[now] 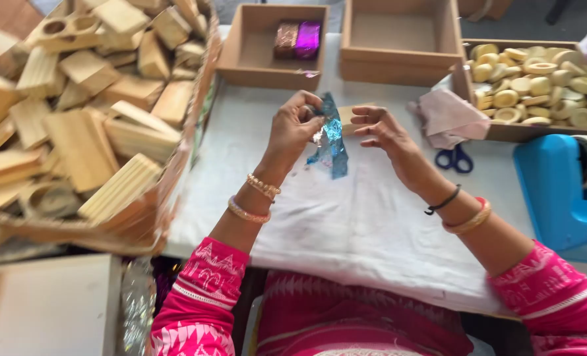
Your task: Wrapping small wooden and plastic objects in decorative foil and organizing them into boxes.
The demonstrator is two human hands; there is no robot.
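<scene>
Blue metallic foil (329,140) is hanging crumpled from our left hand (296,126), whose fingertips are pinching its upper edge above the white-covered tabletop (346,224). We are holding our right hand (380,128) just beside the foil with its fingers loosely curled and apart, gripping nothing, in front of a small wooden block (347,116). Blue-handled scissors (454,159) are lying near our right wrist, and a blue tape dispenser (560,194) is standing further right.

The blue tape dispenser (560,191) is cut off at the right edge.
</scene>
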